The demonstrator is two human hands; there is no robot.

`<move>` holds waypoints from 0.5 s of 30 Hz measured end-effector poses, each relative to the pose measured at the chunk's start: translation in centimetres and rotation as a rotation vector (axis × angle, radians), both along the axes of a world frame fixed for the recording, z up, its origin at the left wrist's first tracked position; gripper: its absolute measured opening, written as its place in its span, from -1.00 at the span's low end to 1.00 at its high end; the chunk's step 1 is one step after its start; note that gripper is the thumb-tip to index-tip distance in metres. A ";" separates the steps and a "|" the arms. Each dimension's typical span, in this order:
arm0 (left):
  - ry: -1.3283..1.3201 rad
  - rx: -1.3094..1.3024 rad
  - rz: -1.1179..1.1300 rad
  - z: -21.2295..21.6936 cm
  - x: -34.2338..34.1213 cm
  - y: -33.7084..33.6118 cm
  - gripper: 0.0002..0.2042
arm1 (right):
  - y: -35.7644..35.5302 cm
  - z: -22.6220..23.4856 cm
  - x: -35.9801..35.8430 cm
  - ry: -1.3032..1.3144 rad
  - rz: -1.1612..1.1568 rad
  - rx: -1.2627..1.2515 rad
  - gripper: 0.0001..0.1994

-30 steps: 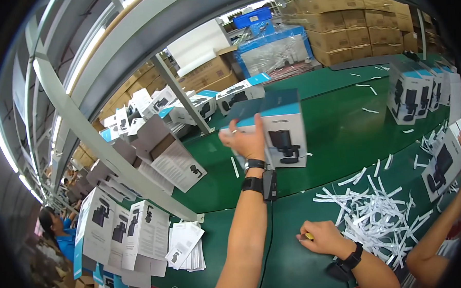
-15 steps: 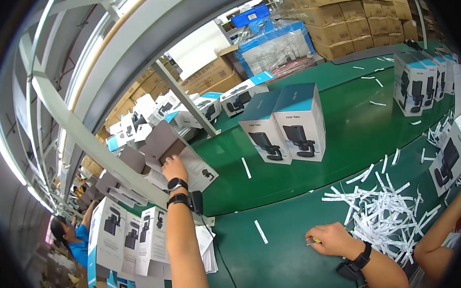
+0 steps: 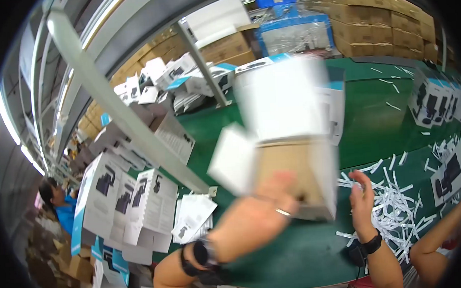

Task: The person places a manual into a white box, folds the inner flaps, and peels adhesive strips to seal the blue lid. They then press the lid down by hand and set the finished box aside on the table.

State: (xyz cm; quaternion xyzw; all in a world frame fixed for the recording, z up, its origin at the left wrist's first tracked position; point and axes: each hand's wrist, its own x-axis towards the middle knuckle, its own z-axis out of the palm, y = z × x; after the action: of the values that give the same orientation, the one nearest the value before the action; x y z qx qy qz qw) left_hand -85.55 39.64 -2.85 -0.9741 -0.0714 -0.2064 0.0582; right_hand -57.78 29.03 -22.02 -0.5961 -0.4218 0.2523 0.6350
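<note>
My left hand [image 3: 254, 220] grips an open white carton [image 3: 287, 141] with a brown inside, held up close to the camera and blurred by motion; its flaps stand open. A ring and a dark wrist strap show on that hand and arm. My right hand [image 3: 361, 197] is raised just right of the carton, fingers apart, holding nothing, a black band on its wrist. Beneath both lies the green table [image 3: 373, 122]. Behind the carton, partly hidden, stands a white and blue product box [image 3: 336, 106].
White paper strips [image 3: 397, 203] litter the table at right. More product boxes [image 3: 437, 104] stand at far right. Flat white cartons [image 3: 130, 200] and leaflets [image 3: 192, 217] lie at left under a slanted grey rail [image 3: 132, 122]. Another person's arm [image 3: 440, 238] is at lower right; a person in blue [image 3: 58, 203] is at far left.
My left hand has come back from the flat cartons at left holding an open carton, now raised in front of me. My right hand has lifted off the table.
</note>
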 end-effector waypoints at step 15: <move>-0.267 -0.050 0.714 -9.8 -9.5 0.4 -0.49 | -1.5 -11.6 3.5 0.464 0.177 0.209 -0.31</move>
State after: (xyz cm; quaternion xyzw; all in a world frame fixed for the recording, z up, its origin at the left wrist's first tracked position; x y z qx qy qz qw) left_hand -95.08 40.05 -12.66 -0.8536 -0.4185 -0.2961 0.0927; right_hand -54.31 27.49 -33.63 -0.4143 -0.3390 0.3921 0.7481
